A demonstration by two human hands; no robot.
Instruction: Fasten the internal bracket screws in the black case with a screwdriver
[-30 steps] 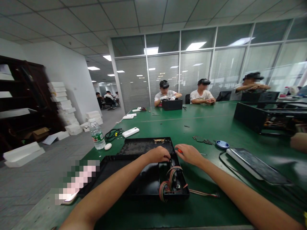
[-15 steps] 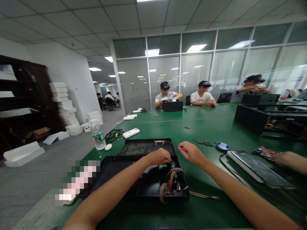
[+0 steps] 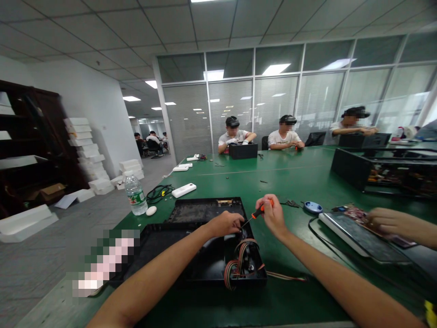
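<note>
My right hand grips the orange and black handle of a screwdriver. Its thin shaft slants down to the left, with the tip close to the fingers of my left hand. Those left fingers are pinched together over the right part of an opened black case; what they hold, if anything, is hidden. Striped ribbon cables loop inside the case's right end, and one strand trails onto the table. Behind lies another shallow black panel with dusty marks.
A water bottle, a white oval object, black cable and a white bar stand left. To the right are a blue round dish, a dark-screened device and another person's hand on a circuit board. Co-workers sit opposite.
My right hand has turned and the screwdriver now points toward my left fingers. My left hand stays at the case. The other person's hand at right has moved inward over the board.
</note>
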